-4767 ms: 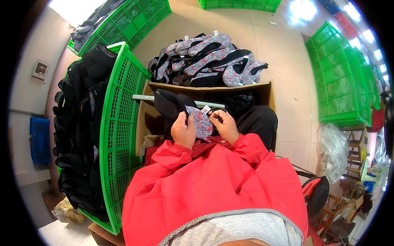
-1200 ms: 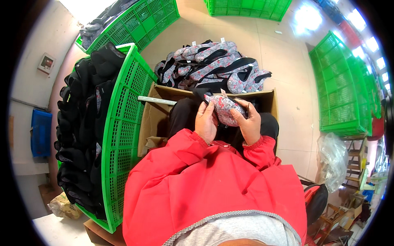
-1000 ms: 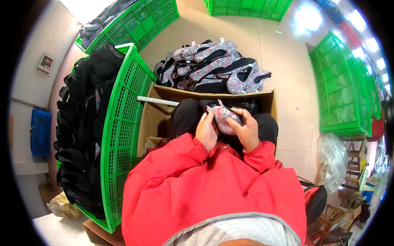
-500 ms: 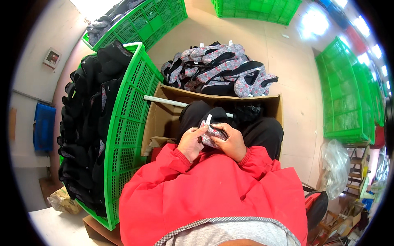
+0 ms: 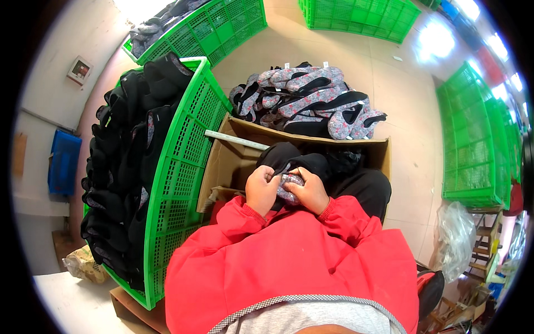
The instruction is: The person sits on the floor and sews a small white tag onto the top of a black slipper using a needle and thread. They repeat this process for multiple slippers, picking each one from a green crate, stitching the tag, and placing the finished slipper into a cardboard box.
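Over my lap, a cloth slipper [image 5: 289, 192] with grey floral fabric is held between both hands. My left hand [image 5: 261, 192] is closed, with its thumb and fingers pinching the slipper's dark edge. My right hand [image 5: 311, 192] grips the floral part from the other side, its thumb laid across it. Much of the slipper is covered by my fingers and blends into my black trousers. Past an open cardboard box [image 5: 328, 140] around my knees lies a heap of floral slippers [image 5: 317, 100] with black parts and small white tags.
Close on my left stands a tall green crate [image 5: 181, 150] full of black slippers [image 5: 125, 167]. A white rod [image 5: 236, 140] crosses the box's left corner. Other green crates stand at the back left, the back [image 5: 356, 19] and the right [image 5: 470, 139]. A clear plastic bag [image 5: 453, 239] hangs at lower right.
The slipper's pale tag and black opening, which stood up between my hands, no longer show. My left hand has turned more upright. The whole view has shifted slightly.
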### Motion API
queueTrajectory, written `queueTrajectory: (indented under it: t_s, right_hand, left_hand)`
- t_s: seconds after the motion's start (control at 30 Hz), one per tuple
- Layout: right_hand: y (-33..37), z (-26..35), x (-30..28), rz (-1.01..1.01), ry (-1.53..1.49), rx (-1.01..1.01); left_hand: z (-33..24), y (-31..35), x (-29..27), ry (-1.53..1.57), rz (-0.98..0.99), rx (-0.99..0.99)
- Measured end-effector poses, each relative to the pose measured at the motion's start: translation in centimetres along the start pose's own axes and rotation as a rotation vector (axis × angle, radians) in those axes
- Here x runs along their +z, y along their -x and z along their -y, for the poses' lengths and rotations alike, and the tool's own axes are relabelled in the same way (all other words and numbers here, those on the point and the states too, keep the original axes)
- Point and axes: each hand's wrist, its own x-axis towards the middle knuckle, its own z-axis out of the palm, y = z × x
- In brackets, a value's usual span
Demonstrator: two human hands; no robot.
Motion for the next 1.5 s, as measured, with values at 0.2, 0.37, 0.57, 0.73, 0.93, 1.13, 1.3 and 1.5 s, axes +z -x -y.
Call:
queueTrajectory:
  t_s: [0.2,0.37,0.57,0.73,0.93,1.13,1.3,1.5]
  right_hand:
    - [-2.0,-0.4,0.9,-0.036,0.014,-0.012]
    - [-4.6,-1.6,0.9,0.02,-0.473,0.21]
    - [-7.0,-0.9,-0.2,0.136,-0.809,0.423]
    - [-7.9,-0.7,-0.1,0.113,-0.831,0.461]
    - [-8.4,-0.8,0.2,0.052,-0.885,0.501]
    - [-7.9,-0.7,-0.2,0.032,-0.983,0.496]
    - [-7.0,-1.0,1.1,-0.134,-0.931,0.343]
    - [-6.8,-1.4,2.2,-0.222,-0.866,0.305]
  left_hand:
    - [-3.1,1.0,-0.4,-0.407,-0.046,0.414]
    - [-2.5,0.9,-0.3,-0.142,-0.068,0.244]
    - [3.4,1.1,0.5,0.358,0.025,-0.089]
    - [1.8,1.8,0.3,0.467,0.065,-0.132]
    - [2.5,0.9,0.6,0.443,-0.005,-0.076]
    - [2.0,0.5,0.8,0.518,-0.019,-0.101]
    - [2.0,0.1,0.4,0.586,0.008,-0.155]
    - [1.8,0.3,-0.6,0.694,0.078,-0.339]
